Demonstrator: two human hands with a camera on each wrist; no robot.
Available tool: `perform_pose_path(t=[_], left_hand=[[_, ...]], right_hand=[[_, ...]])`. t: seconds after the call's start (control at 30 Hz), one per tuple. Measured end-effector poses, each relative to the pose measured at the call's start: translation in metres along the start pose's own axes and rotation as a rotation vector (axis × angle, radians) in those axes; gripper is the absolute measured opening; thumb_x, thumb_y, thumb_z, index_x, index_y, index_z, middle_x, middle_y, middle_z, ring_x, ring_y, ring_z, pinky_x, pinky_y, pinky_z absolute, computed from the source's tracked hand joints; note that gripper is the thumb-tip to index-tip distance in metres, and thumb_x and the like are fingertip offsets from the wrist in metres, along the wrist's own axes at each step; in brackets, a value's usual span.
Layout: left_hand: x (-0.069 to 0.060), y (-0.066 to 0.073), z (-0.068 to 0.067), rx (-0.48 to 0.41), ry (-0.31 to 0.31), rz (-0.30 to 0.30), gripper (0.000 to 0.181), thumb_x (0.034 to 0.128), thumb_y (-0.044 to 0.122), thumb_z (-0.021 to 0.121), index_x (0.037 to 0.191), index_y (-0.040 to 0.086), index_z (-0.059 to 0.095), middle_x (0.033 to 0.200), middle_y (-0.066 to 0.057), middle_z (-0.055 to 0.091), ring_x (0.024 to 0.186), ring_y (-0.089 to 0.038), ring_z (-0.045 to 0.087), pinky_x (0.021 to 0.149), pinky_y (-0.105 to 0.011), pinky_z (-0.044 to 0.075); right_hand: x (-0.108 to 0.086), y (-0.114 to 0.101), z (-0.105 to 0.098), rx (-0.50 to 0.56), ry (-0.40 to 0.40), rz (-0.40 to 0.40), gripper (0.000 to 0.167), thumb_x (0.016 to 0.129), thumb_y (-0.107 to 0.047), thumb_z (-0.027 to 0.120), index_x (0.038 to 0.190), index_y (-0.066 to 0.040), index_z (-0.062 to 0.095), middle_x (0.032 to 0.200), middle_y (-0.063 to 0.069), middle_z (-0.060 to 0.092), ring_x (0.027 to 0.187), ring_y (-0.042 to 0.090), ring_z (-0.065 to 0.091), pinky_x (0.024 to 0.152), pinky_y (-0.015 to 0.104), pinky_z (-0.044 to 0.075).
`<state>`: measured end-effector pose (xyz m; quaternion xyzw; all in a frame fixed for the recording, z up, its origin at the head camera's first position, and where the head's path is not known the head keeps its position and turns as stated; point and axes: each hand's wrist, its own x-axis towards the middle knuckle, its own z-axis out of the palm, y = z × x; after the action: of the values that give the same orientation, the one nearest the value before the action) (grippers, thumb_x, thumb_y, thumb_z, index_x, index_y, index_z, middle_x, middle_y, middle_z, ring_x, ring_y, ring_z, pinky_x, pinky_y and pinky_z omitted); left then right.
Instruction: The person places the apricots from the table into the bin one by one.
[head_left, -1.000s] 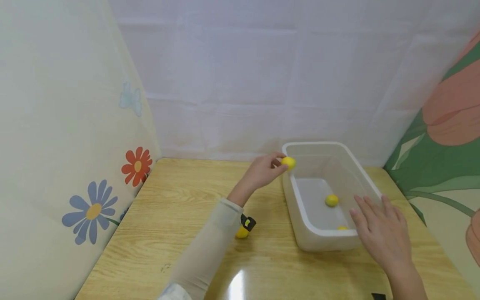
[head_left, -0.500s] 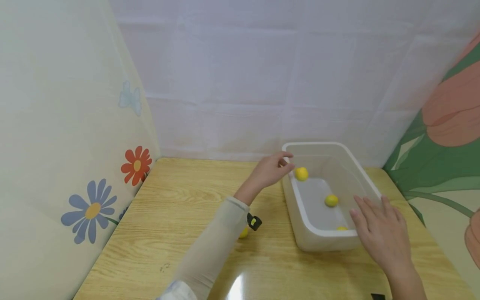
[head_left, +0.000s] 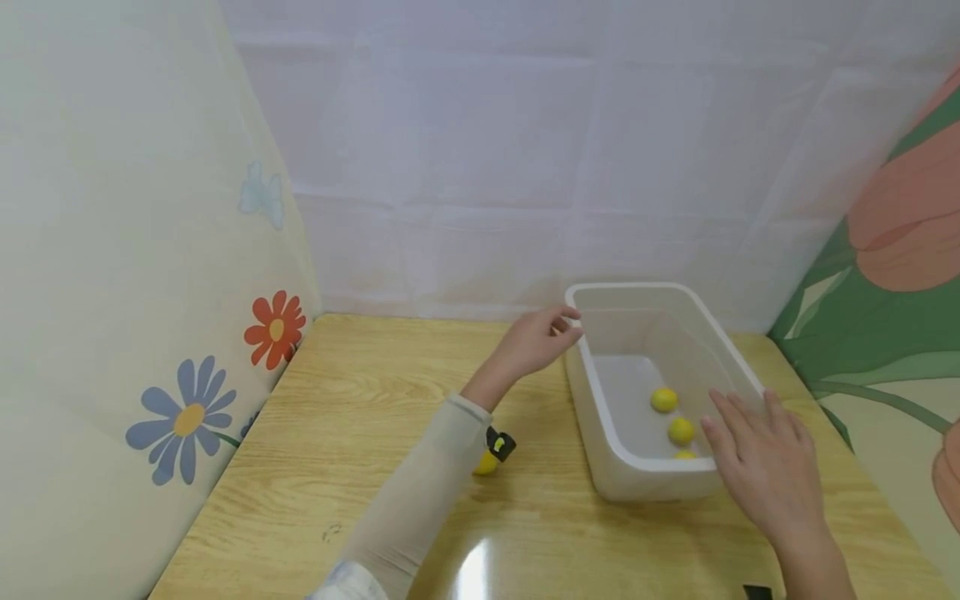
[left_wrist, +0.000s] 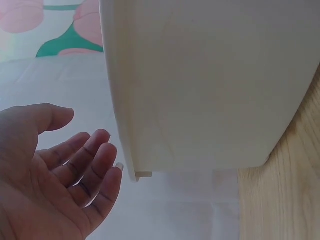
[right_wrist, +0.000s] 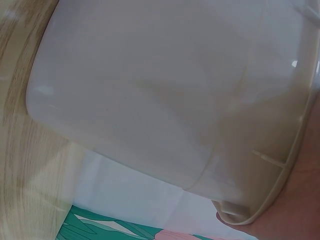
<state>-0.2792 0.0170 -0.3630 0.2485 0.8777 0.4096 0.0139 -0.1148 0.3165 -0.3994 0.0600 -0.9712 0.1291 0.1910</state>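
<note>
My left hand [head_left: 536, 342] is at the left rim of a white plastic tub [head_left: 600, 408], with nothing in its grasp. In the left wrist view its loosely bent fingers [left_wrist: 102, 165] stand beside the tub's wall [left_wrist: 200, 90]. Straight-fingered, my right hand [head_left: 772, 467] lies over the tub's near right rim; the right wrist view has it at the rim's edge. Inside the tub are a lemon [head_left: 663, 399], a second lemon [head_left: 681, 431] nearer me, and a third lemon [head_left: 686, 455] mostly hidden by the near wall.
Another lemon [head_left: 485, 463] sits on the wooden table [head_left: 360, 400], partly covered by my left sleeve and the black wrist camera [head_left: 501, 444]. A white cloth [head_left: 450, 167] hangs behind the table. Flower-patterned cloths [head_left: 187, 421] flank both sides.
My left hand has let go of a lemon over the left rim. It dropped into the tub and came to lie near the others. My right hand has stayed put.
</note>
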Motion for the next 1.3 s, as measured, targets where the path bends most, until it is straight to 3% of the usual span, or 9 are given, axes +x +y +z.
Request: perform_pose_path(t=[0.67,1.3], left_hand=[[-0.017,-0.017,-0.012,0.063,-0.014,0.039,0.041,0.1015,0.039,0.061,0.138,0.019,0.06,0.112,-0.002,0.07,0.094,-0.014,0.065,0.079,-0.031,0.055],[-0.05,-0.037,-0.019,0.076,-0.013,0.018,0.041,0.1003,0.038,0.063,0.136,0.017,0.061,0.104,0.002,0.07,0.086,-0.013,0.063,0.076,-0.033,0.053]], right_hand=[[0.0,0.003,-0.002,-0.007,0.002,-0.014,0.051,0.109,-0.038,0.04,0.147,-0.008,0.051,0.143,0.027,0.053,0.147,0.055,0.017,0.113,0.071,0.012],[0.0,0.002,-0.003,-0.001,-0.019,0.0,0.052,0.109,-0.04,0.038,0.149,-0.009,0.049,0.144,0.028,0.052,0.148,0.054,0.015,0.113,0.071,0.012]])
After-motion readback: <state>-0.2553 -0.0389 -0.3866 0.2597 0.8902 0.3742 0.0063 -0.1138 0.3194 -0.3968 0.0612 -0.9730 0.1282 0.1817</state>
